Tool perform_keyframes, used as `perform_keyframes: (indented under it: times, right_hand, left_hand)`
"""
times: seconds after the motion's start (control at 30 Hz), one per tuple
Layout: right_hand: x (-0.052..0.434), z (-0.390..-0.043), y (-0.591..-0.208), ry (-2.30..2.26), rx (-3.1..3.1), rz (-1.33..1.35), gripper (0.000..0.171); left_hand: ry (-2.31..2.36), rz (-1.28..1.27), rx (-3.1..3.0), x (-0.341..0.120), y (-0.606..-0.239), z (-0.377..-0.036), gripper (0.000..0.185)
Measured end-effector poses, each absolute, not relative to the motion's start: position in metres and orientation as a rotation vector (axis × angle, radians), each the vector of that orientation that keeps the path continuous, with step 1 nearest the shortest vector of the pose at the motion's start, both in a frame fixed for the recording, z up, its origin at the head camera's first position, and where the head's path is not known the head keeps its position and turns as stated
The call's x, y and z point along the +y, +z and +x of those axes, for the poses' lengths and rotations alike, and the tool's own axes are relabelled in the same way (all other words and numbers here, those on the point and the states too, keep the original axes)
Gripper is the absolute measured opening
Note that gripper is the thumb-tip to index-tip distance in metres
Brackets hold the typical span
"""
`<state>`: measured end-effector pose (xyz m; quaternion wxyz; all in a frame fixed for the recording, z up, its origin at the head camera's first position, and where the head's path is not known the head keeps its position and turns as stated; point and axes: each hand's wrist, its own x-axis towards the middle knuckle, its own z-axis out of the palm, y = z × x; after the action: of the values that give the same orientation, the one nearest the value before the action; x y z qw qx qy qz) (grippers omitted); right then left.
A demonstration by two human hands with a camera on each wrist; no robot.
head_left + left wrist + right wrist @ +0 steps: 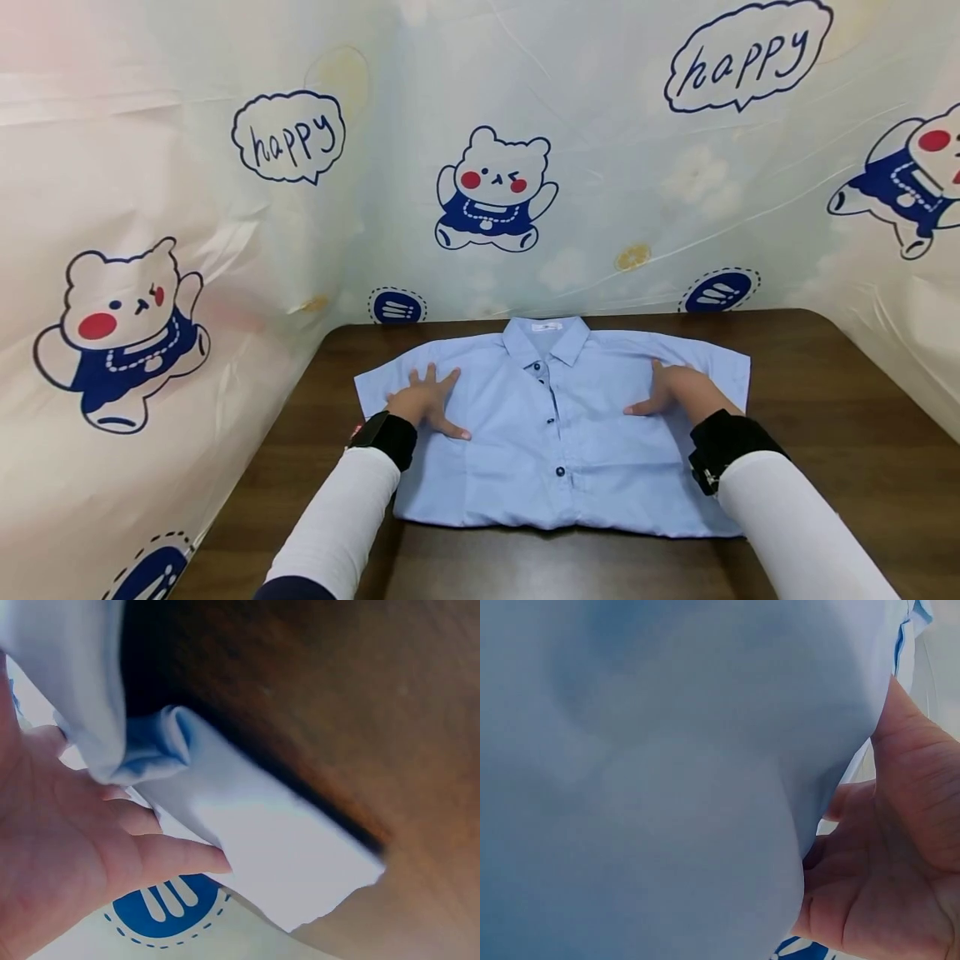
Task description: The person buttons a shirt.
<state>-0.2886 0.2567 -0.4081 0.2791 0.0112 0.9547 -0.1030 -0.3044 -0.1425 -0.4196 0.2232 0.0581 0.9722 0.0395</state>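
Both grips spread flat, left hand [427, 402] and right hand [675, 389] pressing blue shirt [551, 433] mid-counter [840, 433].

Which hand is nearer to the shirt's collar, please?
Roughly level, the right hand perhaps slightly nearer. It presses the shirt right of the collar; the left hand presses it further left.

Both forearms are covered by long white sleeves [345, 521]. A black band [392, 437] is worn at the left wrist, with a small red mark seen at its outer edge. A wider black strap [723, 446] is wrapped round the right wrist. The left hand [426, 402] and right hand [675, 387] are left bare.
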Motion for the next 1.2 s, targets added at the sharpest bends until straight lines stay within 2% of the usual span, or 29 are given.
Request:
perform_keyframes:
  times: [0.17,0.23,0.3,0.43,0.57,0.6,0.7,0.8,0.9,1.03,1.2]
  right_hand:
    - [0.252,-0.290,-0.399,-0.229,2.544,0.011,0.123]
    - [0.249,-0.293,-0.395,-0.187,2.533,0.007,0.113]
    - [0.245,-0.299,-0.390,-0.165,2.553,-0.019,0.096]
    - [0.228,-0.318,-0.376,-0.103,2.675,-0.194,0.052]
    - [0.199,-0.341,-0.371,-0.117,2.791,-0.400,0.027]
    - [0.190,-0.346,-0.372,-0.167,2.798,-0.436,0.025]
    - [0.169,-0.362,-0.384,-0.361,2.781,-0.526,0.020]
    - [0.153,-0.370,-0.395,-0.509,2.727,-0.477,0.013]
    - [0.144,-0.370,-0.403,-0.576,2.712,-0.323,0.006]
    - [0.136,-0.369,-0.409,-0.540,2.790,-0.240,0.016]
    - [0.126,-0.369,-0.408,-0.403,2.892,-0.267,0.027]
  left_hand:
    - [0.048,0.154,2.650,-0.137,-0.403,-0.308,0.125]
    - [0.007,0.189,2.622,-0.131,-0.392,-0.313,0.115]
    - [-0.033,0.258,2.625,-0.121,-0.381,-0.323,0.092]
    - [-0.029,0.470,2.740,-0.087,-0.363,-0.344,0.037]
    - [0.127,0.556,2.816,-0.043,-0.357,-0.354,0.010]
    - [0.159,0.546,2.810,-0.034,-0.358,-0.355,0.009]
    - [0.190,0.482,2.805,-0.011,-0.368,-0.359,0.026]
    - [0.215,0.379,2.797,0.002,-0.381,-0.360,0.033]
    - [0.294,0.292,2.827,0.009,-0.391,-0.359,0.028]
    - [0.363,0.243,2.868,0.013,-0.396,-0.357,0.016]
    - [0.370,0.221,2.905,0.015,-0.399,-0.359,0.006]
